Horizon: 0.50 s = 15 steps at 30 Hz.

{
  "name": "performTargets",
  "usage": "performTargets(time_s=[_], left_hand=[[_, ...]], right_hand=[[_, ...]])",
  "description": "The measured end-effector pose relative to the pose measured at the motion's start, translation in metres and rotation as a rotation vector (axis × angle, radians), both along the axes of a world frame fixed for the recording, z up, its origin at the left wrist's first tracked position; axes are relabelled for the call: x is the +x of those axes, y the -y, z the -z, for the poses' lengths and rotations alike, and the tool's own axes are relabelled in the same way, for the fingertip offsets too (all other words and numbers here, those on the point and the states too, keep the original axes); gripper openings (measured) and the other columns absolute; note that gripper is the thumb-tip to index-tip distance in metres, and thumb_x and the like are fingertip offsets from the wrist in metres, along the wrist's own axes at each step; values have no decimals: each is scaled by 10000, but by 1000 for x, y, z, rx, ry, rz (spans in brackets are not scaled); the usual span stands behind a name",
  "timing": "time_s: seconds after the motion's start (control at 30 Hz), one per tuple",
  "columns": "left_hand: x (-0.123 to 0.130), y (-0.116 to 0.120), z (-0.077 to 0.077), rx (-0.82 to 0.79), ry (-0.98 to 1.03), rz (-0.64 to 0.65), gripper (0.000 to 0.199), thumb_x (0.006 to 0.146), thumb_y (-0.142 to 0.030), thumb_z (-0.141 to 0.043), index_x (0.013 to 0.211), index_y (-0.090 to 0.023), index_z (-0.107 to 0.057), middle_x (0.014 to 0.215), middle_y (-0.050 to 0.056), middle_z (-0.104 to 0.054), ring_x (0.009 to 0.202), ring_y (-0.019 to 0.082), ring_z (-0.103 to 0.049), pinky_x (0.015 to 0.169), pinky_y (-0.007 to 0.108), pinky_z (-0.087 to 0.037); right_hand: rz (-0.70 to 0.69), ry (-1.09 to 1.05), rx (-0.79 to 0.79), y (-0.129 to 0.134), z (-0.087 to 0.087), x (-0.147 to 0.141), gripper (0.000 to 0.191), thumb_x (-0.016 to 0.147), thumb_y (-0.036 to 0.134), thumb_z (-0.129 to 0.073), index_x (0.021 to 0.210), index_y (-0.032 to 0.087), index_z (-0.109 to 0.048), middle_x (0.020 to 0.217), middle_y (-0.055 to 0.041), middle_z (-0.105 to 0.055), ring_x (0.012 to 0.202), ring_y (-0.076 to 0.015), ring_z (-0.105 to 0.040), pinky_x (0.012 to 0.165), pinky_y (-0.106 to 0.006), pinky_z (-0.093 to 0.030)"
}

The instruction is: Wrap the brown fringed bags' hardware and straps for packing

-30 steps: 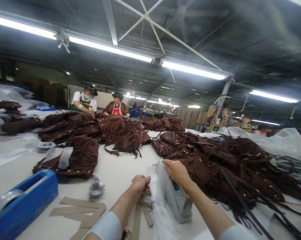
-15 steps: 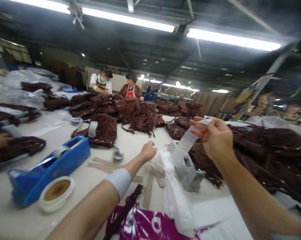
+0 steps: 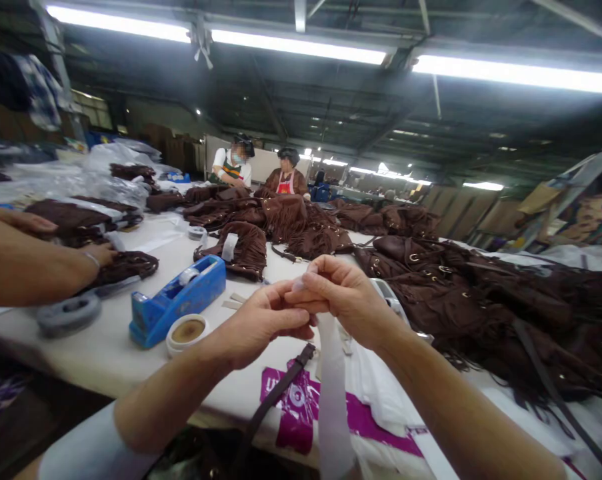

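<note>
A translucent white strip (image 3: 333,400) hangs from between my two hands, its lower end dropping past the table's front edge. My right hand (image 3: 348,300) pinches the top of it. Fingertips of my left hand (image 3: 261,323) meet the right ones there, closed at the same end; the exact grip is partly hidden. Below them, a dark brown strap (image 3: 281,393) with a buckle lies over a purple printed plastic bag (image 3: 295,420). Behind my right wrist is a grey dispenser (image 3: 388,297), mostly covered. White sheeting (image 3: 381,387) lies beside the strip.
A blue tape dispenser (image 3: 178,300) and a tape roll (image 3: 187,333) stand at left. Brown fringed bags (image 3: 235,250) pile across the back and right (image 3: 455,293). A co-worker's arm (image 3: 35,267) reaches in from the left. Two people (image 3: 285,180) work behind the pile.
My right hand has come left and down from the grey dispenser with the strip, which now hangs free. My left hand has joined it. The view has swung leftward; a co-worker's arm shows more.
</note>
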State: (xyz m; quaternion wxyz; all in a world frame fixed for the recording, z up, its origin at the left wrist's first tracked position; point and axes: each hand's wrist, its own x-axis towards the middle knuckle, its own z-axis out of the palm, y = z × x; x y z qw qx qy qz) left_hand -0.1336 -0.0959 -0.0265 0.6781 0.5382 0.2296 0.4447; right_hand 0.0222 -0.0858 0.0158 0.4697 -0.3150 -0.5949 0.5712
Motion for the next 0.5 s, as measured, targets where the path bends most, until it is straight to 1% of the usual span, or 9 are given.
performTargets(time_s=[0.07, 0.13, 0.2, 0.3, 0.37, 0.4, 0.43, 0.47, 0.5], left_hand=[[-9, 4, 1, 7, -10, 15, 375, 642, -94, -697, 1010, -151, -664, 866, 18, -688, 818, 154, -628, 781, 298, -479], [-16, 8, 2, 22, -30, 8, 365, 604, -73, -695, 962, -141, -682, 863, 26, -707, 898, 189, -634, 814, 306, -472], [-20, 10, 4, 6, -9, -76, 345, 585, -82, -705, 924, -138, -684, 867, 30, -718, 931, 211, -637, 838, 324, -473], [-25, 11, 11, 5, 71, -233, 347, 580, -128, -749, 919, -143, -675, 872, 25, -708, 900, 202, -639, 851, 330, -487], [-33, 12, 18, 10, 97, -261, 334, 615, -247, -788, 908, -142, -666, 798, 13, -674, 767, 167, -625, 757, 311, -518], [-39, 12, 24, -5, 98, -260, 341, 640, -339, -792, 886, -145, -656, 733, -2, -641, 653, 136, -588, 653, 284, -519], [-48, 13, 30, -37, 92, -239, 381, 661, -430, -781, 885, -154, -645, 667, -21, -599, 550, 106, -525, 543, 251, -485], [-58, 15, 37, -73, 72, -239, 404, 670, -488, -773, 875, -170, -628, 627, -41, -570, 465, 72, -438, 447, 207, -407], [-69, 17, 45, -115, 41, -237, 420, 673, -546, -759, 824, -184, -609, 573, -58, -542, 391, 45, -338, 375, 181, -298]], right_hand=[[-54, -30, -36, 5, 1, -11, 315, 714, 369, -808, 770, 176, -566, 758, -5, -726, 720, -166, -725, 648, -265, -593], [-88, -50, -55, 9, 2, -24, 312, 716, 361, -809, 778, 178, -564, 786, -13, -734, 742, -165, -722, 677, -275, -591], [-106, -60, -92, 10, 4, -41, 327, 713, 376, -810, 786, 178, -560, 816, -30, -742, 762, -171, -721, 702, -293, -591], [-106, -98, -179, 9, 6, -65, 406, 658, 409, -842, 769, 177, -527, 810, -48, -744, 747, -165, -722, 716, -287, -584], [-110, -111, -203, 8, 8, -73, 452, 623, 432, -855, 755, 180, -503, 835, -59, -740, 743, -160, -718, 681, -261, -575], [-106, -94, -194, 8, 11, -72, 459, 624, 451, -846, 751, 184, -494, 869, -62, -735, 752, -161, -716, 653, -250, -568], [-98, -40, -172, 7, 15, -68, 455, 636, 482, -824, 750, 190, -495, 906, -64, -729, 747, -165, -712, 600, -239, -556], [-82, 35, -149, 5, 20, -61, 442, 663, 524, -783, 743, 198, -496, 948, -59, -721, 758, -173, -712, 584, -250, -554], [-27, 178, -142, 2, 27, -50, 420, 698, 573, -725, 760, 209, -523, 934, -45, -718, 740, -172, -714, 552, -243, -538]])
